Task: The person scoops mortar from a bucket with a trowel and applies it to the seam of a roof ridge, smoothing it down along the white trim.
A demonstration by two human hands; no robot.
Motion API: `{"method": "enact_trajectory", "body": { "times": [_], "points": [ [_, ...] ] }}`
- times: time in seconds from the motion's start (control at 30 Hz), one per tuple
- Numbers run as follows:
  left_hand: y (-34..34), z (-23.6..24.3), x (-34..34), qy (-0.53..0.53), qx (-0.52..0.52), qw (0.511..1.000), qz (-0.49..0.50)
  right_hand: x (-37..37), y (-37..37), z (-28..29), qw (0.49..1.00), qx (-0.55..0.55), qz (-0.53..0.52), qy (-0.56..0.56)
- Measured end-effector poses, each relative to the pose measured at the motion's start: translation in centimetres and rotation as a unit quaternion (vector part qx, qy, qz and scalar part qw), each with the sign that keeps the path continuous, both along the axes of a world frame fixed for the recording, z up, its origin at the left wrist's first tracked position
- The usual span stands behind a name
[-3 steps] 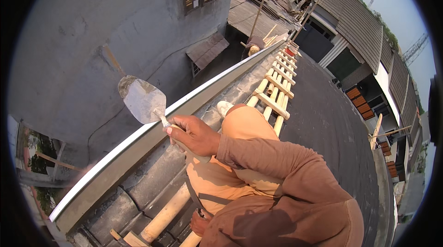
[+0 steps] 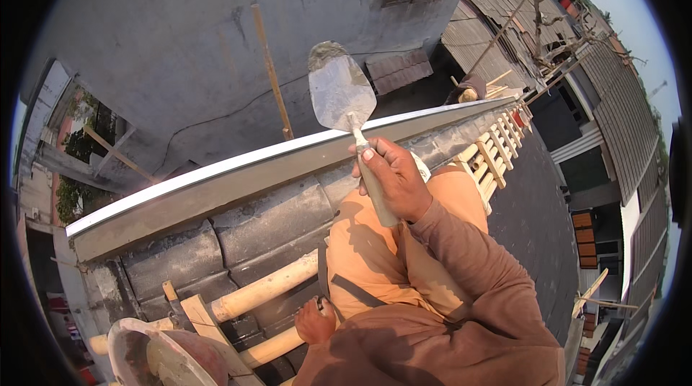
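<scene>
My right hand [image 2: 400,180] is closed round the handle of a trowel [image 2: 342,94], thumb along the handle. The blade points up and away, over the white-topped parapet edge, with grey mortar smeared on its tip. Low in the view, my left hand [image 2: 316,320] is curled closed beside my thigh, next to a bamboo pole [image 2: 270,348]. What its fingers hold, if anything, is hidden. At the lower left stands a bucket [image 2: 119,346] with grey mortar inside, partly cut off by the picture's rim.
A bamboo ladder [image 2: 494,155] lies along the dark tiled roof [image 2: 533,242]. The parapet [image 2: 216,209] runs beside it, with a drop and a grey wall [image 2: 180,47] beyond. Farther along the parapet, another person [image 2: 470,89] is partly visible.
My view has turned left, bringing the mortar bucket into sight. The trowel, still in my right hand, now points more upright. My left hand shows more fully.
</scene>
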State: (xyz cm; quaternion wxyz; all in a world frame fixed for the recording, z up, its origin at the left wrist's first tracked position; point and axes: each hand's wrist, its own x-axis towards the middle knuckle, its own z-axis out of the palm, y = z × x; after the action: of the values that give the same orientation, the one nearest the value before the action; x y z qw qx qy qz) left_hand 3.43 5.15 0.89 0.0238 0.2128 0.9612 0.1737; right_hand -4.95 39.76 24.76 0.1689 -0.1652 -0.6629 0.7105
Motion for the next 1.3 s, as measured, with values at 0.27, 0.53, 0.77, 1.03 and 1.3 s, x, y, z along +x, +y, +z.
{"method": "enact_trajectory", "body": {
  "times": [0.27,0.53,0.77,1.03,1.3],
  "points": [
    [-4.4,3.4,-0.1,-0.042,-0.077,0.996,0.008,0.5,-2.5,-0.2,0.998,-0.059,-0.029,-0.015],
    [-2.2,2.3,-0.2,-0.083,-0.076,0.994,0.008,1.6,-0.6,1.0,0.999,-0.014,-0.029,-0.024],
    [-1.7,2.0,-0.7,-0.047,-0.009,0.998,0.031,-2.1,-0.9,4.1,0.998,0.057,-0.026,-0.007],
    [-2.0,2.4,-1.1,-0.033,-0.026,0.996,0.081,-5.7,-2.5,0.0,0.988,0.046,0.14,-0.042],
    [-2.1,2.1,0.2,-0.02,-0.105,0.992,0.061,-6.4,-1.5,-1.4,0.98,-0.076,0.159,-0.091]
  ]
}}
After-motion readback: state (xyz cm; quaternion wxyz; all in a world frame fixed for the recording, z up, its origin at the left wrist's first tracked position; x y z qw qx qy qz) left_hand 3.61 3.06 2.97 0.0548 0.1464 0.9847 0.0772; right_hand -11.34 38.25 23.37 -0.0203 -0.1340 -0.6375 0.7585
